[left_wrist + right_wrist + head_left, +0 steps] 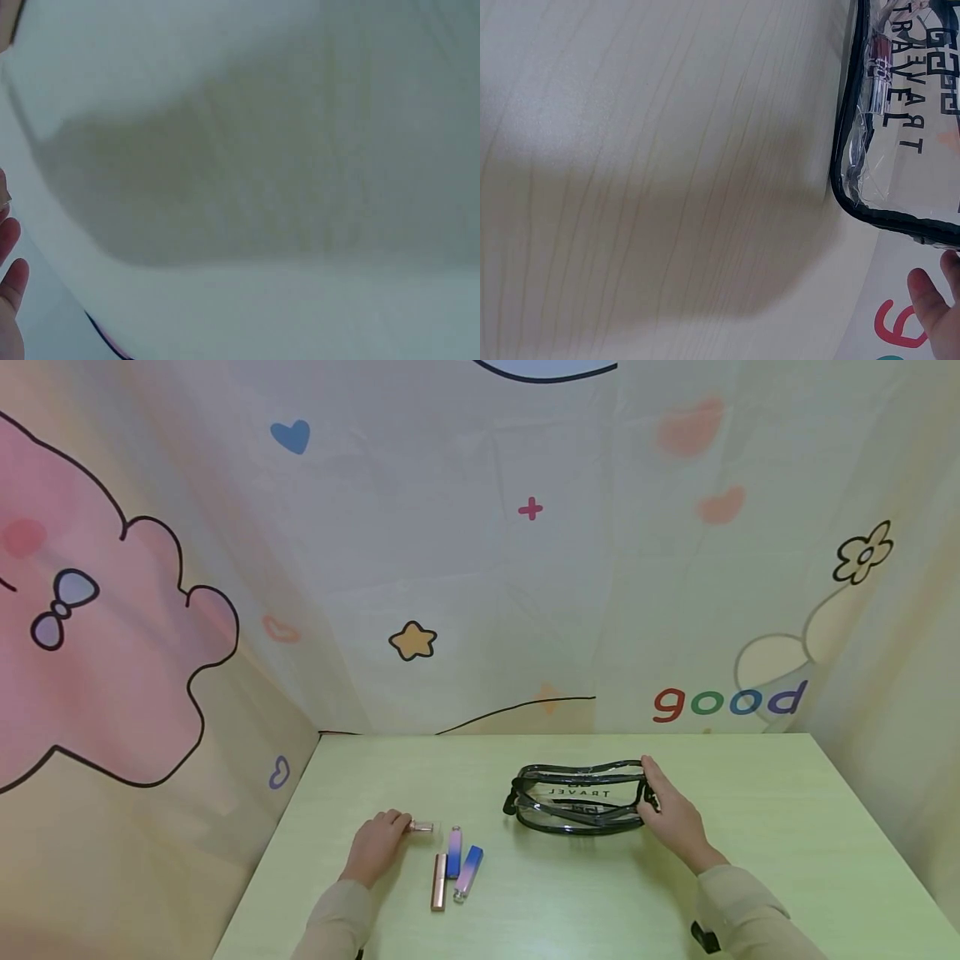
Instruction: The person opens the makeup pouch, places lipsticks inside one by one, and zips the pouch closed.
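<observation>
A small clear-capped lipstick tube (422, 827) lies at the fingertips of my left hand (375, 847), which pinches its near end. Only a few fingers of that hand show in the left wrist view, at its left edge. My right hand (675, 822) grips the right end of a clear pouch (577, 795) with black piping and "TRAVEL" lettering, thumb in front and fingers behind. Through its plastic in the right wrist view, a reddish and silvery tube (881, 60) shows inside the pouch.
Two pink-and-blue lipstick tubes (454, 853) and a rose-gold tube (438, 883) lie together just right of the left hand. A printed cloth (480, 568) hangs behind the pale wooden table (585, 902) and along its sides.
</observation>
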The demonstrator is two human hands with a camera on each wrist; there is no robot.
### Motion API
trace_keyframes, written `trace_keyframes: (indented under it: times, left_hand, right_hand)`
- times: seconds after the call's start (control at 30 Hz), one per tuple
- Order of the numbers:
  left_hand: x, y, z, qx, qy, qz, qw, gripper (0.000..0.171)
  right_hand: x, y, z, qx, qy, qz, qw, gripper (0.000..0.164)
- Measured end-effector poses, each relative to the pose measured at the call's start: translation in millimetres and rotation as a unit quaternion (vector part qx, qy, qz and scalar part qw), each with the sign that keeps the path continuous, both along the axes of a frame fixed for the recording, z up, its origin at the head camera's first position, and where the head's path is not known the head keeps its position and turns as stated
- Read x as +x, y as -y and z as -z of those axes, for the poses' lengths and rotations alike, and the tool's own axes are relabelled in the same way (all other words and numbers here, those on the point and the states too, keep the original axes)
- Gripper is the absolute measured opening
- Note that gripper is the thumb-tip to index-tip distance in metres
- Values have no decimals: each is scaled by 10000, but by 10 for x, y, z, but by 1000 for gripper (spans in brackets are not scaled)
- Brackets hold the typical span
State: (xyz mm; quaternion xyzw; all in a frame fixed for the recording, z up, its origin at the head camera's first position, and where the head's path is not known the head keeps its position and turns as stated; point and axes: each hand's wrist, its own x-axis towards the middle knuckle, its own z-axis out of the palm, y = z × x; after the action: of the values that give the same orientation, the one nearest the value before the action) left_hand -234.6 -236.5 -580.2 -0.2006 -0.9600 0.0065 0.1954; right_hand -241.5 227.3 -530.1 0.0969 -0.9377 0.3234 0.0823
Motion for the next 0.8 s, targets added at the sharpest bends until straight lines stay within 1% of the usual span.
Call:
trace_keyframes:
  times: [0.2, 0.47, 0.7, 0.8]
  left_hand:
    - [-92, -99, -117, 274, -191, 236, 9992, 19]
    - [-164, -237, -232, 215, -356, 348, 9985, 24]
    - [-213, -339, -315, 242, -205, 395, 9987, 23]
    - [-234, -374, -356, 254, -218, 424, 9985, 23]
  right_hand:
    - [4, -3, 1, -51, 6, 1, 10000, 66]
    - [4, -3, -3, -2, -65, -15, 10000, 67]
    - [6, -3, -13, 5, 31, -23, 10000, 67]
    - [7, -1, -17, -35, 96, -14, 9999, 68]
